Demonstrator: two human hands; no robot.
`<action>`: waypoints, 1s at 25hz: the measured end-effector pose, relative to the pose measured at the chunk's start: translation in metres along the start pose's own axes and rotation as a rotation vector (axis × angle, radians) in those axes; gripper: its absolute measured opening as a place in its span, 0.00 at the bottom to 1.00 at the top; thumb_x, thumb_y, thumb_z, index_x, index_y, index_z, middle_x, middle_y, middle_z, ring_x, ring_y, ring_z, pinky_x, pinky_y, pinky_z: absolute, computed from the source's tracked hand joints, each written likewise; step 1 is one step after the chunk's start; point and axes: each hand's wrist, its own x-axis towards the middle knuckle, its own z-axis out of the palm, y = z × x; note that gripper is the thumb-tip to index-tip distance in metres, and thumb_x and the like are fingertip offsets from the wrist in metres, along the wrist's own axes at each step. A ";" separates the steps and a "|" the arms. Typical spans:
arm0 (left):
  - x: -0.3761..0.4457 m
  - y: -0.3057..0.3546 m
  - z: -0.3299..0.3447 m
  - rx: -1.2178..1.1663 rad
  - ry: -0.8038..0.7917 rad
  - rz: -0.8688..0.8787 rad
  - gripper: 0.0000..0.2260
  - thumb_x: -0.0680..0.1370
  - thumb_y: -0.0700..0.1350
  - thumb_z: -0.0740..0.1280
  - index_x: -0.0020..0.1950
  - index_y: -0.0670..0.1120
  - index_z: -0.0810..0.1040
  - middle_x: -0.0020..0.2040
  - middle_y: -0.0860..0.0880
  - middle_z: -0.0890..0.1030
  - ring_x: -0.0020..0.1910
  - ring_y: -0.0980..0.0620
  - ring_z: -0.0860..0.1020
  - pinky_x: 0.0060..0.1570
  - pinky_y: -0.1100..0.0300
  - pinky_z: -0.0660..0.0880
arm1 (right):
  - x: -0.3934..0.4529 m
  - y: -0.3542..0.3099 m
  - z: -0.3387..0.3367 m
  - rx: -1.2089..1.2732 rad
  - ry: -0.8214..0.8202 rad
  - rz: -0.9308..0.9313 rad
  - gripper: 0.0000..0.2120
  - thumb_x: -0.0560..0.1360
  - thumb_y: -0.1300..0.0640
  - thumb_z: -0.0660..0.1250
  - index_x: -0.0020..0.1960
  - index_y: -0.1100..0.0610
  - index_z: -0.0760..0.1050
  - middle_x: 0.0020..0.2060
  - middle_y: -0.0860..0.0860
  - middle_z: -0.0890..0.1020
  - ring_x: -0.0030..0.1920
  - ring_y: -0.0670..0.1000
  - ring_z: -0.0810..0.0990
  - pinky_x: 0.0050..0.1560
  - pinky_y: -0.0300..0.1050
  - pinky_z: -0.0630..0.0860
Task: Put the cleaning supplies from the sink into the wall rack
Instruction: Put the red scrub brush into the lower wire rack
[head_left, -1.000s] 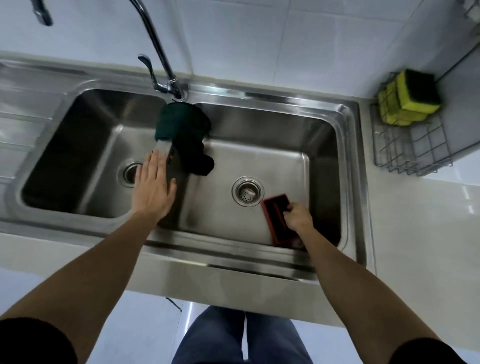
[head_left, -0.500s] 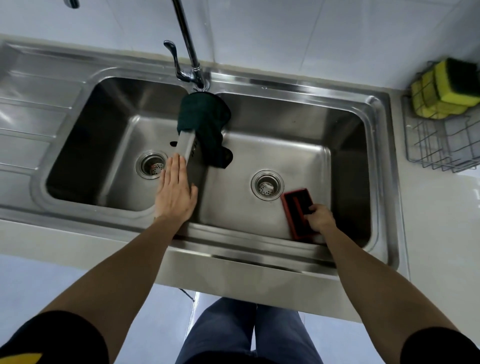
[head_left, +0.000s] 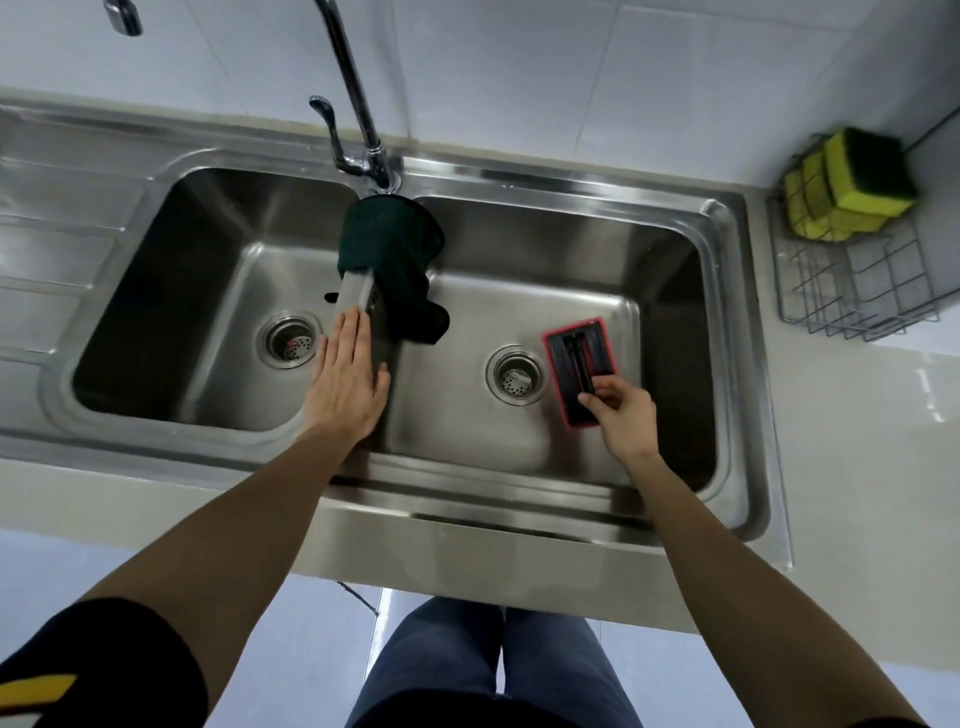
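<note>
A red-edged scrubbing brush with a dark handle is in the right basin of the steel double sink. My right hand grips its near end and holds it tilted, above the basin floor. My left hand lies flat, fingers apart, on the divider between the basins. A dark green cloth hangs over that divider just beyond my fingers. The wire wall rack is at the right, holding yellow-and-green sponges.
A tall tap rises behind the divider. Each basin has a round drain. A ribbed draining board lies at the left. Pale counter runs to the right, under the rack.
My right hand has raised the red brush off the basin's near wall and turned its handle side up. The left hand has stayed on the divider; my view shifted left.
</note>
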 end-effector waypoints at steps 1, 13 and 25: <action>0.005 0.009 -0.001 -0.016 0.005 0.045 0.29 0.81 0.49 0.54 0.79 0.40 0.49 0.80 0.43 0.50 0.79 0.47 0.48 0.77 0.50 0.46 | -0.005 -0.010 -0.010 0.019 0.040 -0.055 0.12 0.72 0.62 0.73 0.55 0.60 0.80 0.44 0.51 0.81 0.47 0.50 0.80 0.57 0.46 0.78; 0.084 0.309 -0.015 -0.445 -0.012 0.484 0.24 0.82 0.48 0.58 0.77 0.45 0.59 0.78 0.45 0.58 0.77 0.46 0.56 0.76 0.52 0.53 | 0.017 -0.089 -0.240 -0.119 0.532 -0.250 0.17 0.77 0.55 0.68 0.65 0.55 0.75 0.45 0.47 0.81 0.45 0.46 0.80 0.50 0.40 0.76; 0.105 0.473 0.004 -0.799 -0.356 0.388 0.26 0.84 0.49 0.49 0.79 0.46 0.43 0.80 0.49 0.45 0.79 0.53 0.47 0.77 0.54 0.49 | 0.102 -0.088 -0.301 -0.467 0.312 -0.067 0.13 0.75 0.53 0.66 0.57 0.52 0.81 0.55 0.55 0.84 0.57 0.59 0.81 0.59 0.50 0.77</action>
